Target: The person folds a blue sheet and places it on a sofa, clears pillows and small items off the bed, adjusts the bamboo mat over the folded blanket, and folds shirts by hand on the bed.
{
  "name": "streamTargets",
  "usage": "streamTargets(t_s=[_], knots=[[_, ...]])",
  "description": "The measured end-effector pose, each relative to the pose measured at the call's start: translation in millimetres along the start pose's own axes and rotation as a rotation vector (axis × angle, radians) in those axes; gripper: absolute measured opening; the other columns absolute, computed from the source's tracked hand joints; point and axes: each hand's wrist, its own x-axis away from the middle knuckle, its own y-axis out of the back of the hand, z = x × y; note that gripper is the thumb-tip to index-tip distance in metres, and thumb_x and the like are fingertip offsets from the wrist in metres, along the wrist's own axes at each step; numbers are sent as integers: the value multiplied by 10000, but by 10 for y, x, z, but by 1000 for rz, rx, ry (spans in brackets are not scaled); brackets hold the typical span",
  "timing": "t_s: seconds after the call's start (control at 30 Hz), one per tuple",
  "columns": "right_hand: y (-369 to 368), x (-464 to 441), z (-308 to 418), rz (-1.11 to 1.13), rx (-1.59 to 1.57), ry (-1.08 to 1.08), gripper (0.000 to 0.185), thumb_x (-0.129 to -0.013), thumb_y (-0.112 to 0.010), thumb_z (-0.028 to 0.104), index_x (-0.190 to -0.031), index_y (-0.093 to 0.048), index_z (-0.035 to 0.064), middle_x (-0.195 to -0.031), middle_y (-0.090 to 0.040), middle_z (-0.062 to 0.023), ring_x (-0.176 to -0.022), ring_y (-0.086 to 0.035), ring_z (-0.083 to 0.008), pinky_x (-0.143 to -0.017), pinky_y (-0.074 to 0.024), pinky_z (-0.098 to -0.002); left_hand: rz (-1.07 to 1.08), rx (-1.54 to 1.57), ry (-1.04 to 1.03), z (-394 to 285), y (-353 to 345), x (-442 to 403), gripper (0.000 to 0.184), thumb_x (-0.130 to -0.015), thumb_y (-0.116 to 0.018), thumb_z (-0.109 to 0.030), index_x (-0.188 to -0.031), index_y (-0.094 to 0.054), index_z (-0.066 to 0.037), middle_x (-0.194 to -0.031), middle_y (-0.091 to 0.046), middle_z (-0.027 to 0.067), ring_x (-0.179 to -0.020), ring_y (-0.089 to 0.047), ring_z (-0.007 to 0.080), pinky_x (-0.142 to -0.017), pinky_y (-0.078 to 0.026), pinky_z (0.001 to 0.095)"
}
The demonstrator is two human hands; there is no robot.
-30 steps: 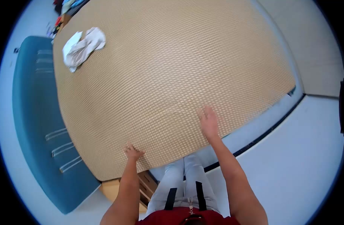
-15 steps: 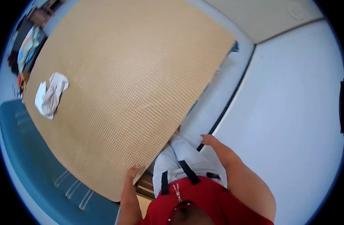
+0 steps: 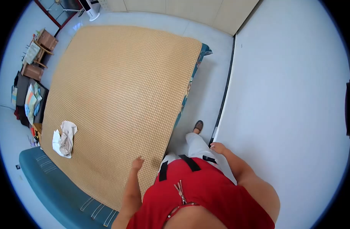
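Note:
A woven tan mat covers the bed beside me. My left hand is above the mat near its close edge, fingers loosely apart and nothing in it; whether it touches the mat I cannot tell. At my right side, close to the white wall, hangs my right hand, its fingers slightly bent and apart, with no object in it. A crumpled white and beige cloth lies on the far left part of the mat.
A teal padded headboard borders the bed at left. Patterned teal bedding shows below the mat's right edge. Between bed and white wall runs a narrow strip of floor. Brown boxes stand at far left.
My view has shifted, so the far end of the bed, the cabinets and more floor now show. A shoe has come into view on the floor strip. Both hands remain without objects.

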Motion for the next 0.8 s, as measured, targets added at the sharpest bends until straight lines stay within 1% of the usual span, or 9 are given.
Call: streamTargets(t_s=[0.07,0.13,0.17,0.2,0.3,0.43,0.53,0.7,0.8], knots=[[219,-154,-233,-26,-4,26,378,-815,-546,327,-1073,-597,56,-985,-636,-156,-919,-595,-307,-809,-465,-385,-28,-20,68,-263,160,-172,484,-872,-509,-309,-1253,-487,-11,-1104,-598,205,-1050,-563,325,-909,-430,388],[464,-462,-511,-55,59,89,355,-809,-556,315,-1051,-602,59,-968,-639,-150,-911,-596,-310,-802,-466,-388,-38,-218,23,-585,276,-437,484,-882,-493,-316,-1261,-477,-15,-1142,-579,202,-1065,-552,329,-916,-427,392],[635,-547,-603,-124,16,53,334,-813,-544,298,-1051,-606,72,-1003,-631,-141,-921,-592,-316,-807,-465,-398,-72,-195,38,-863,333,-443,487,-885,-486,-323,-1264,-475,-17,-1161,-564,210,-1069,-546,336,-911,-430,398],[795,-617,-654,-192,-30,13,314,-816,-532,281,-1050,-609,85,-1039,-623,-131,-932,-588,-321,-812,-465,-407,-75,-188,14,-1026,330,-504,484,-883,-489,-325,-1262,-480,-25,-1159,-565,210,-1069,-546,338,-908,-432,399],[1346,-891,-809,-312,-78,-102,313,-815,-541,277,-1051,-609,83,-1006,-631,-134,-916,-595,-313,-806,-468,-404,-53,-211,-103,-1784,357,-694,481,-872,-505,-334,-1261,-492,-51,-1153,-571,204,-1063,-550,337,-903,-436,395],[2069,-1185,-782,-335,-162,-38,320,-813,-555,279,-1062,-606,85,-949,-643,-138,-877,-607,-297,-781,-475,-381,25,-144,-229,-2674,316,-905,488,-859,-526,-353,-1262,-498,-79,-1145,-583,187,-1053,-561,329,-908,-433,385],[2611,-1431,-669,-333,-198,39,325,-812,-562,280,-1065,-602,80,-920,-646,-141,-851,-613,-290,-757,-480,-365,61,-78,-228,-3023,321,-1063,493,-854,-534,-360,-1256,-503,-76,-1134,-592,178,-1039,-569,329,-903,-436,382],[3302,-1807,-754,-364,-251,47,332,-814,-560,277,-1085,-590,87,-928,-647,-134,-855,-613,-288,-757,-479,-370,80,-199,-99,-3290,477,-1476,509,-847,-538,-366,-1263,-496,-75,-1179,-560,192,-1111,-523,332,-954,-396,376],[3701,-1904,-974,-316,-148,29,326,-820,-551,283,-1080,-595,91,-953,-645,-132,-869,-612,-294,-766,-478,-375,74,-176,-23,-3492,586,-1814,517,-844,-539,-378,-1257,-501,-71,-1197,-549,191,-1131,-508,331,-969,-382,375]])
